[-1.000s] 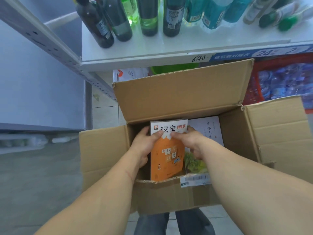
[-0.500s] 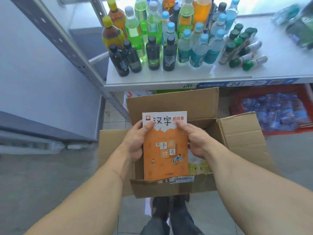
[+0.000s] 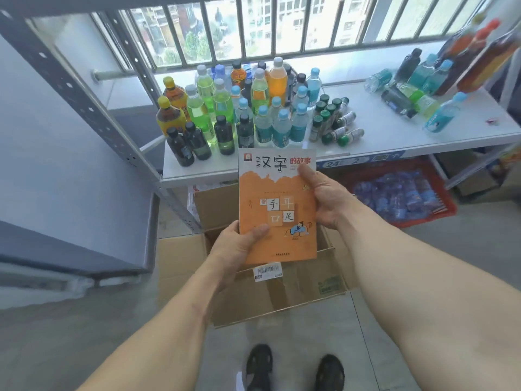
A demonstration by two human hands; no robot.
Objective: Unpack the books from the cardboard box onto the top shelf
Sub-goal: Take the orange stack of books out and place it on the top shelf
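An orange-and-white book is held up above the open cardboard box, which stands on the floor below it. My left hand grips the book's lower left corner, thumb on the cover. My right hand holds its right edge, thumb near the title. The book's top edge is level with the front lip of the white shelf. The book hides the inside of the box.
Several drink bottles crowd the shelf's left half, and more bottles lie at the right. A red crate of water bottles sits under the shelf. The grey shelf upright runs at the left. My feet stand before the box.
Both hands have lifted the orange book out of the box and up toward the shelf. My left hand slid from the top corner to the lower left corner.
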